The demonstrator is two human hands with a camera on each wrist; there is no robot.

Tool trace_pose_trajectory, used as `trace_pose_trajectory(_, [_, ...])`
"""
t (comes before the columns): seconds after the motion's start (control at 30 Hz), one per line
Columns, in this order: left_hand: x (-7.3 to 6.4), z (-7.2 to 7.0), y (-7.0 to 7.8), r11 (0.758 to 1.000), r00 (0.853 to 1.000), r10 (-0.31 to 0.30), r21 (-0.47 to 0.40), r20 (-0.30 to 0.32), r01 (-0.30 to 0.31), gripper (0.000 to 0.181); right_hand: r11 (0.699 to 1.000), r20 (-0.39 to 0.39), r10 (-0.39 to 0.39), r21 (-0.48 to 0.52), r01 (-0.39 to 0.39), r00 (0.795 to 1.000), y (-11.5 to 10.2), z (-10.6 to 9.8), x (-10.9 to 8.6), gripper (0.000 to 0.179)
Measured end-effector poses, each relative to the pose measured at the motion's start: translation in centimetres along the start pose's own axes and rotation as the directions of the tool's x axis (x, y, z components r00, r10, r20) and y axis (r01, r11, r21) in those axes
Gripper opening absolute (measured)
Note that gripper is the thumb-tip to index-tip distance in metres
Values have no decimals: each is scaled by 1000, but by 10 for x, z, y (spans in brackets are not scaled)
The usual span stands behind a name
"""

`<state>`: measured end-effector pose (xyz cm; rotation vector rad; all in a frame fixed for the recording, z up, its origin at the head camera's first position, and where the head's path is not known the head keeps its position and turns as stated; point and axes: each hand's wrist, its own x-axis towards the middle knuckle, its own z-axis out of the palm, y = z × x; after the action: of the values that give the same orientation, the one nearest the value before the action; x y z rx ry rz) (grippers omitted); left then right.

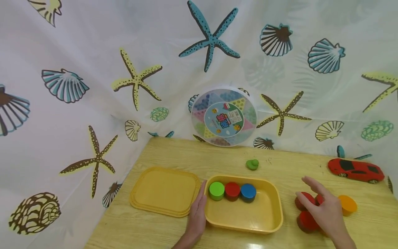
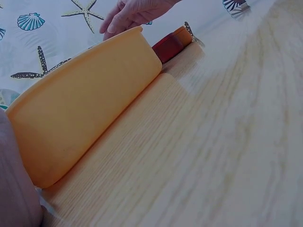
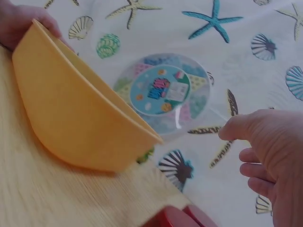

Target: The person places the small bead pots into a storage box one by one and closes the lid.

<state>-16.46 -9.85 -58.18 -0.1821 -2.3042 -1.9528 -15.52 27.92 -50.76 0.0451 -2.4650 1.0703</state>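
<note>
A yellow plastic box (image 1: 242, 221) stands uncovered on the table. Inside, along its far wall, a green cylinder (image 1: 216, 191), a red cylinder (image 1: 232, 191) and a blue cylinder (image 1: 248, 192) stand in a row. My left hand (image 1: 196, 216) rests along the box's left wall with its fingers straight. To the right of the box, my right hand (image 1: 326, 212) hovers over several red cylinders (image 1: 306, 221), thumb and index finger spread apart and nothing between them. An orange cylinder (image 1: 347, 205) is beside that hand. Part of the red group is hidden under it.
A yellow lid (image 1: 165, 192) lies flat left of the box. Behind the box is a small green toy (image 1: 252, 164). At the far right sits a red toy car (image 1: 356, 171). A round printed board (image 1: 224, 117) leans against the patterned cloth backdrop (image 1: 174, 41).
</note>
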Motion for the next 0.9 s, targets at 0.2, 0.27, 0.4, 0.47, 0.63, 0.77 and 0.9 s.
trace_pose_trajectory(0.2, [1,0,-3,1000,1000,4,15,-7,-4,52,984,6,174,-45,-174,985,21,-24,-2,60])
trace_pose_trajectory(0.27, [1,0,-4,1000,1000,11,17,-5,-11,52,976,-47,208,-56,-210,977,28,-31,-2,60])
trace_pose_trajectory(0.4, [0,0,-4,1000,1000,19,12,0,-19,52,952,-143,287,-69,-299,947,42,-43,-2,60])
trace_pose_trajectory(0.47, [0,0,-3,1000,1000,16,3,4,-16,52,937,-165,327,-69,-341,931,49,-49,-3,60])
trace_pose_trajectory(0.63, [0,-1,-1,1000,1000,2,-15,13,-2,52,923,-189,354,-84,-374,916,71,-60,-6,62])
trace_pose_trajectory(0.77, [0,0,0,1000,1000,-2,-12,17,2,52,902,-130,413,-78,-425,901,91,-65,-6,69])
trace_pose_trajectory(0.9, [0,-1,1,1000,1000,1,-13,18,-1,52,861,-40,505,-55,-506,862,109,-65,-8,80])
